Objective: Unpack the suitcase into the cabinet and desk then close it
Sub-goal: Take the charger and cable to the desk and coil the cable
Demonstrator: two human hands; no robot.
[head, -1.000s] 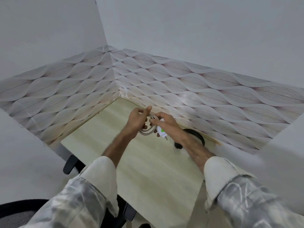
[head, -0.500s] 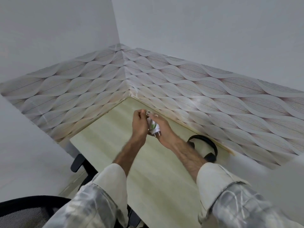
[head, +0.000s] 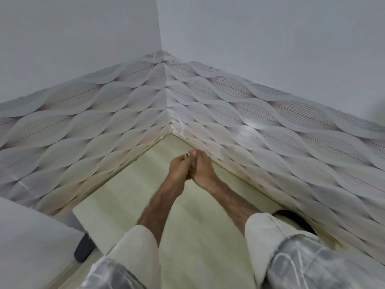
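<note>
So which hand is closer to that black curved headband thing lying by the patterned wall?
Right. The right hand is on the same side as the black curved band, further along the wall; the left hand is beside it, further from the band.

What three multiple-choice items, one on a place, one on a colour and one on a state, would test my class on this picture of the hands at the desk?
1. Where are the two hands?
A. Over the desk near its far corner
B. Under the desk
C. Flat on the white wall

2. What colour is the curved band lying by the right sleeve?
A. Red
B. Black
C. Yellow

3. How do the hands stand?
A. Both flat and spread
B. Far apart, hanging idle
C. Pressed together, holding a small white thing

Answers: 1 A, since the left hand and right hand meet above the desk close to the corner. 2 B, since the band at the wall's foot is black. 3 C, since the small white thing peeks out between curled fingers.
</note>
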